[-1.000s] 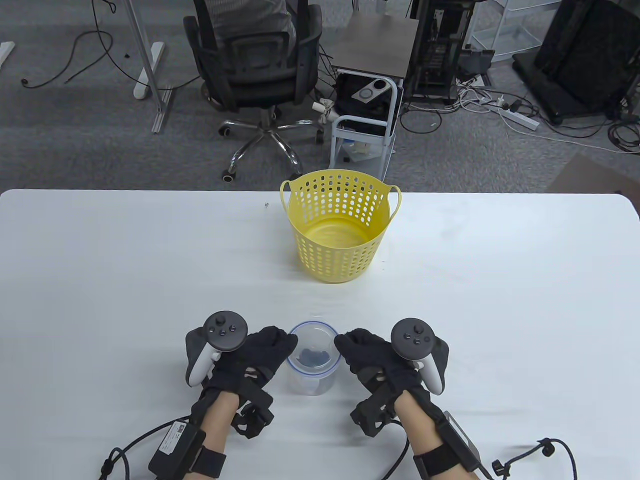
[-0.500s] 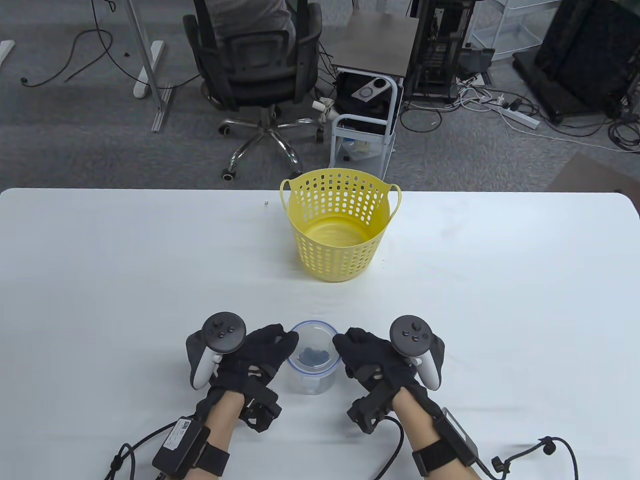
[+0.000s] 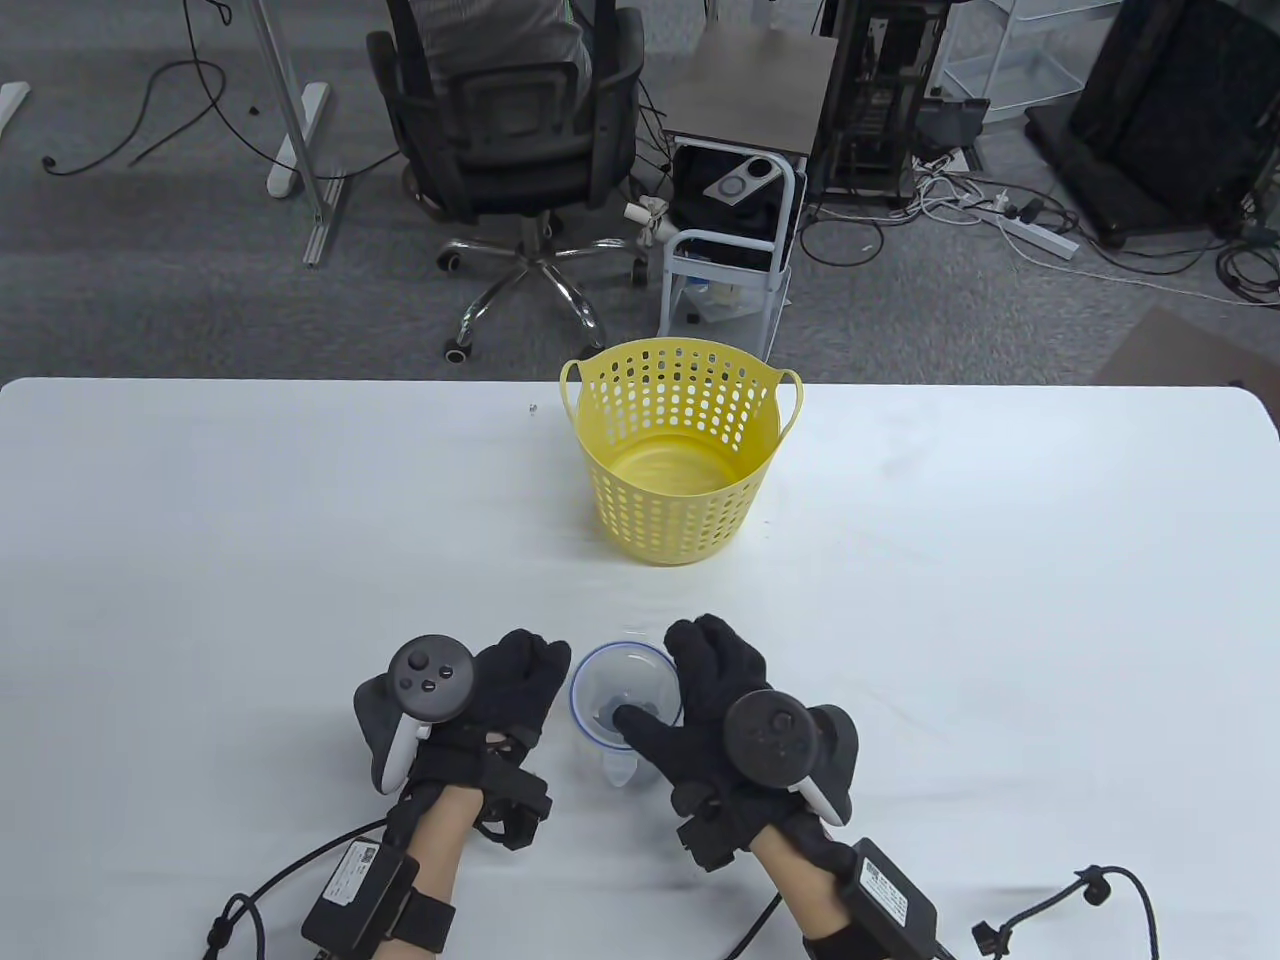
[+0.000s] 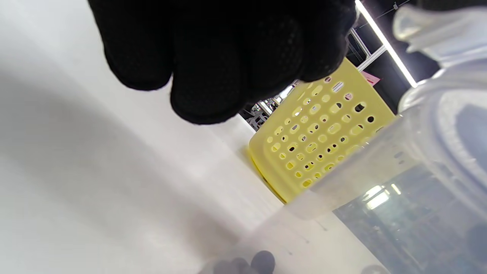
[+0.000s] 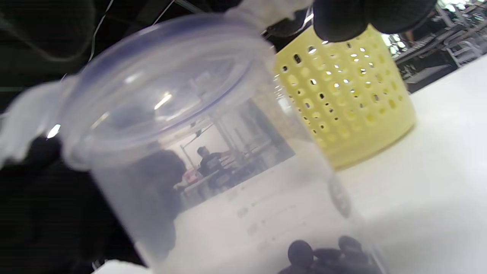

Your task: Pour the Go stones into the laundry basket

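Observation:
A clear plastic container (image 3: 612,752) with a blue-rimmed lid (image 3: 610,690) stands near the table's front edge. Dark Go stones (image 5: 323,254) lie at its bottom. My right hand (image 3: 690,700) reaches over the top, with fingers on the lid's far right rim and the thumb across its near side, gripping the lid (image 5: 159,83). My left hand (image 3: 510,690) lies just left of the container; in the left wrist view its fingers (image 4: 213,57) are apart from the container wall (image 4: 380,182). The yellow perforated laundry basket (image 3: 680,470) stands empty and upright farther back at the centre.
The white table (image 3: 250,520) spreads wide on both sides. A tiny object (image 3: 532,408) lies left of the basket near the far edge. Beyond the table are an office chair (image 3: 520,120) and a small cart (image 3: 735,230).
My right hand has swung from the container's right side up over its lid, thumb now across the top. My left hand has eased slightly left, off the container's side.

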The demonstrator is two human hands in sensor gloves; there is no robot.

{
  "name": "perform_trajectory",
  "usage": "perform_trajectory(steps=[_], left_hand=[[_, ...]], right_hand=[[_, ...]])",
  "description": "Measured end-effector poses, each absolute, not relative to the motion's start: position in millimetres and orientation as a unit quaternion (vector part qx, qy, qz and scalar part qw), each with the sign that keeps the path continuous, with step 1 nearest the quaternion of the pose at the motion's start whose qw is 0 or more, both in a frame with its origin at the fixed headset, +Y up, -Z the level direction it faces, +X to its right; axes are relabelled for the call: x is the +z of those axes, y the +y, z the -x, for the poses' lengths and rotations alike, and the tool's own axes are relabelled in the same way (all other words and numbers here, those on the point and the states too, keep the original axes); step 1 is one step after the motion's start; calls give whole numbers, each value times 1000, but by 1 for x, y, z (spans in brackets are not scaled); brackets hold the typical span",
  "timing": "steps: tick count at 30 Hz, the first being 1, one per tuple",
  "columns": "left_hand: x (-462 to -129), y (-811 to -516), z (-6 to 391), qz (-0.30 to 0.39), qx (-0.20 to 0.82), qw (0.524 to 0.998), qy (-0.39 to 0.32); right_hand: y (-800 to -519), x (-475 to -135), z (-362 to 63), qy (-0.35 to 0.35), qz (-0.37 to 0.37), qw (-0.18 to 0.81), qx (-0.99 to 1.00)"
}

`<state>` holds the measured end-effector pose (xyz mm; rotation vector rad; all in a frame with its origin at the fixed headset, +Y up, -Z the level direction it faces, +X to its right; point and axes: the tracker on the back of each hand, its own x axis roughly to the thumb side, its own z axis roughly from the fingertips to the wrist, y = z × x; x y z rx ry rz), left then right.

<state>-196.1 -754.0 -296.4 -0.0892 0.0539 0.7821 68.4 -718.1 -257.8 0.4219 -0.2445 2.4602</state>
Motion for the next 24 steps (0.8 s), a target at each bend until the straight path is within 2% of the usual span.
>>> perform_trajectory(steps=[6,12,24], left_hand=[[-300,-757,201,48,380,923,37],[-304,-760,203,61,381,922,44],[-305,-759,198,61,367,928,35]], right_hand=[[-716,-246,-41,-93,-212,219,948],[-720,-245,-32,-96,-211,171,958],[-711,-243,-45,-144,-198,216,945]])
